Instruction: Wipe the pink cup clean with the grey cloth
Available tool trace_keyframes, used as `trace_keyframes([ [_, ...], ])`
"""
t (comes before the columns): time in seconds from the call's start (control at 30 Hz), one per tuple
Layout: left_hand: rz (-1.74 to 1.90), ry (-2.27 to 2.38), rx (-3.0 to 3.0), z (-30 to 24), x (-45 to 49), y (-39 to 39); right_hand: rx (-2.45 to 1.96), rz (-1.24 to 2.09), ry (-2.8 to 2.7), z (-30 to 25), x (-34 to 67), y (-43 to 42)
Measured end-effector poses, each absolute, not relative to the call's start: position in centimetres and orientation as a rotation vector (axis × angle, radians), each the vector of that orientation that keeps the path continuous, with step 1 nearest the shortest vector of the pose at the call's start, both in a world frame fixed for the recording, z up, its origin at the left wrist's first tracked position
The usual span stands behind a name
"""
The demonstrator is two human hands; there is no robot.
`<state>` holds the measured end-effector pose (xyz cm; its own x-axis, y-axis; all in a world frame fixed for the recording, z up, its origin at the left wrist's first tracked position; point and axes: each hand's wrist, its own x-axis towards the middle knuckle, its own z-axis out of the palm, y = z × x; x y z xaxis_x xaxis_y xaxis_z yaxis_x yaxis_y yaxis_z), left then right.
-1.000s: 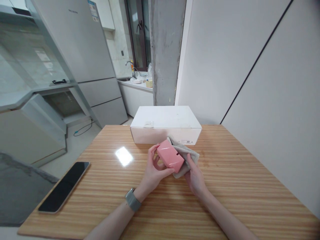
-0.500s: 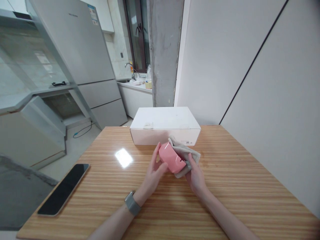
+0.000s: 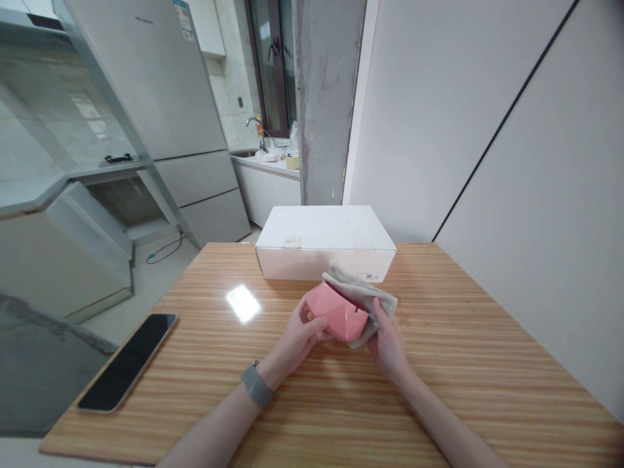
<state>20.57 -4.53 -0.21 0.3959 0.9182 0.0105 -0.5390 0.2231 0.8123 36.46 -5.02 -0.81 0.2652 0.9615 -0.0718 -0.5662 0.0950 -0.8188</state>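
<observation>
The pink box (image 3: pixel 336 314), held in the left hand (image 3: pixel 297 338) over the table (image 3: pixel 463 364) at six o'clock of the white carton (image 3: pixel 324 242), has turned since a second ago, giving the cloth (image 3: pixel 363 296) in the right hand (image 3: pixel 387 344) a fresh face.

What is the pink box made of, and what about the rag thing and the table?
The pink box looks like smooth, shiny plastic or glazed ceramic: hard edges and a soft gleam. The rag seems to be soft beige cloth, since it folds and wrinkles. The table looks like striped wood or wood-look laminate, glossy enough to mirror a light.
</observation>
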Motion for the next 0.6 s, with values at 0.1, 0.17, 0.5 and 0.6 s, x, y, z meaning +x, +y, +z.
trace_keyframes([
  [0.1, 1.146, 0.589, 0.893, -0.41, 20.76, -4.24, -0.883, 1.238, -0.577, -0.69, 36.35, -5.01],
  [0.17, 1.208, 0.62, 0.944, -0.5, 20.94, -4.13, -0.892, 1.227, -0.572, -0.62, 36.25, -5.0],
  [0.5, 1.377, 0.734, 1.141, -0.31, 21.43, -4.73, -0.879, 1.251, -0.485, -0.94, 35.8, -5.3],
  [0.6, 1.413, 0.857, 1.315, -0.37, 21.25, -4.66, -0.862, 1.245, -0.511, -0.78, 35.76, -5.34],
])
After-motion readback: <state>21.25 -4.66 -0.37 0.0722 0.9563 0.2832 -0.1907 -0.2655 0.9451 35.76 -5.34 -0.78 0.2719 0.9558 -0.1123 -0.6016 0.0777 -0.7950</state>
